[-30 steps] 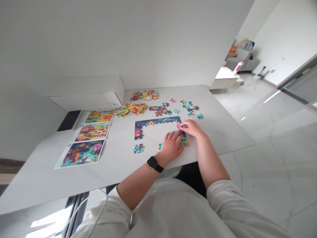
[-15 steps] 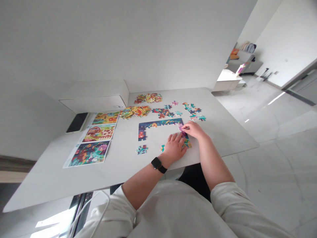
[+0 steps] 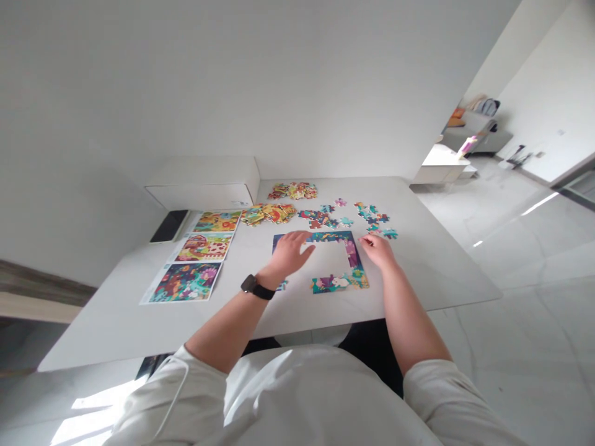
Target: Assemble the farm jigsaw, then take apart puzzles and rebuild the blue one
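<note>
1. My left hand (image 3: 286,253) lies open, fingers spread, over the top-left of the puzzle frame (image 3: 331,236), and I see nothing gripped. A watch (image 3: 253,287) circles its wrist.
2. My right hand (image 3: 377,249) is loosely curled just beside the frame's top-right corner. I cannot tell whether it holds a piece.
3. The frame lies flat on the table (image 3: 432,269), open in the middle, with a gap at bottom left. A loose piece (image 3: 281,285) sits just beside my left wrist.
4. Left of the frame lie three picture sheets (image 3: 186,282).
5. Beyond the frame are scattered pieces (image 3: 372,214) and two heaps (image 3: 281,214).
6. Farthest, a phone (image 3: 168,226) and a white box (image 3: 204,183) sit beyond the sheets.
</note>
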Motion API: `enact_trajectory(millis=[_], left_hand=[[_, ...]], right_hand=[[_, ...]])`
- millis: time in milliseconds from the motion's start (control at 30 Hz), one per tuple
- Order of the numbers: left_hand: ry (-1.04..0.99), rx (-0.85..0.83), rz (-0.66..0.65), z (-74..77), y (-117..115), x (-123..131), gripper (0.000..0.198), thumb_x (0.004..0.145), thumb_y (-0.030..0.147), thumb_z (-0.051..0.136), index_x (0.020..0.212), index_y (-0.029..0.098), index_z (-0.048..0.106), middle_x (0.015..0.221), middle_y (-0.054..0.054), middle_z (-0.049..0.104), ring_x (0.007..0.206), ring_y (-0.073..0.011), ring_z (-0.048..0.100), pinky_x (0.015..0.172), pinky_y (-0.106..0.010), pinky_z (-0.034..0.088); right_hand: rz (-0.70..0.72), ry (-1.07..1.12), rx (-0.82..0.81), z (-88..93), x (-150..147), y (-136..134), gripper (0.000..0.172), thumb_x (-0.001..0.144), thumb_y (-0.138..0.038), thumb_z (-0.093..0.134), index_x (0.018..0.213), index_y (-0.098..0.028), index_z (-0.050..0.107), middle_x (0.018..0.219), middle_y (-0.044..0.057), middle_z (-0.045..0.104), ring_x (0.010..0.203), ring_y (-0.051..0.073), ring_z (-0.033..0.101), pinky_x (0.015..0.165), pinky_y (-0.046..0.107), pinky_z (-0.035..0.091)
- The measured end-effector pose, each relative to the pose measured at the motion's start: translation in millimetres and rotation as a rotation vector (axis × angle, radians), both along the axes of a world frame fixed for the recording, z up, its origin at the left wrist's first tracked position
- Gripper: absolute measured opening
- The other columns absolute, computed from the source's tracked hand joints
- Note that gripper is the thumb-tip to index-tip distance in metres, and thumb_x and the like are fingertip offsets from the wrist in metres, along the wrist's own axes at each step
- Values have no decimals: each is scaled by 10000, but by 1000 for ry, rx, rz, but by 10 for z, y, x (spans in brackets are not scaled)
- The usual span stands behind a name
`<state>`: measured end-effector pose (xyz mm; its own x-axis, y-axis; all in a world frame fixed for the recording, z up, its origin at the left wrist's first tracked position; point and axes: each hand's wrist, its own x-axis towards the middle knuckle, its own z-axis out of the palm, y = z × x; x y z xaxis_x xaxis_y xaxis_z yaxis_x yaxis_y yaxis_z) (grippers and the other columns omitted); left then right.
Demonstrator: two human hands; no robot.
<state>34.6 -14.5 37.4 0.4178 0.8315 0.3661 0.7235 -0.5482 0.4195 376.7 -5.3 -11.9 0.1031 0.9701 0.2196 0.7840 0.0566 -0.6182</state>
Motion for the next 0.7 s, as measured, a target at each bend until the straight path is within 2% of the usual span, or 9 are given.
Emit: enact_trajectory(millis=[67,133,167,267,367,433,567,700], left_hand=[[-61,-33,175,63,166,-374,356,1035,384,538,1249,190,746,1265,-135,769,1221,-290,680,1123,-421,494],[-152,-85,373,60,276,-685,338,1029,372,495,1122,183,759,1129,-111,784,1038,-246,697,976,-352,528],[-208,-110,459,33,312,-806,354,1031,397,477,1091,185,755,1085,-93,783,959,-227,690,902,-329,525],[-342,-222,582,-120,378,-1022,368,998,419,464,1060,186,743,941,-56,760,852,-204,666,754,-288,478],[-357,-310,590,-269,423,-1078,373,969,445,468,1018,200,744,885,-47,746,835,-212,662,706,-280,442],[-316,-336,565,-313,449,-1079,379,970,483,465,966,219,737,859,-44,737,818,-219,657,692,-284,423],[-266,-353,558,-299,480,-1087,392,984,519,441,841,235,669,742,-32,672,764,-226,631,670,-295,383],[-264,-363,537,-286,487,-1110,442,998,565,415,784,235,617,679,-19,614,707,-216,600,645,-302,352]], right_hand=[[-12,19,-29,-28,-7,3,271,951,-328,581,1015,-253,833,914,55,800,796,229,690,802,339,512],[-16,33,-46,-49,-11,5,298,952,-297,551,1034,-258,835,845,43,785,749,224,679,777,335,509],[-19,36,-50,-58,-10,7,308,953,-293,540,1037,-260,834,820,37,777,728,222,672,761,332,506],[-27,36,-39,-77,-4,12,296,944,-306,545,1020,-271,828,821,29,780,730,221,672,733,324,494],[-29,35,-22,-89,0,18,261,951,-360,571,980,-279,817,813,32,778,754,228,680,708,317,480],[-56,42,-46,-93,-2,25,302,991,-431,554,960,-275,811,755,34,751,719,229,670,675,315,464],[-97,100,-70,-98,-9,51,498,1082,-541,416,933,-258,798,730,39,721,723,229,680,695,313,475],[-99,108,-70,-103,-6,76,465,1078,-485,419,920,-254,790,749,39,724,777,233,692,732,313,485]])
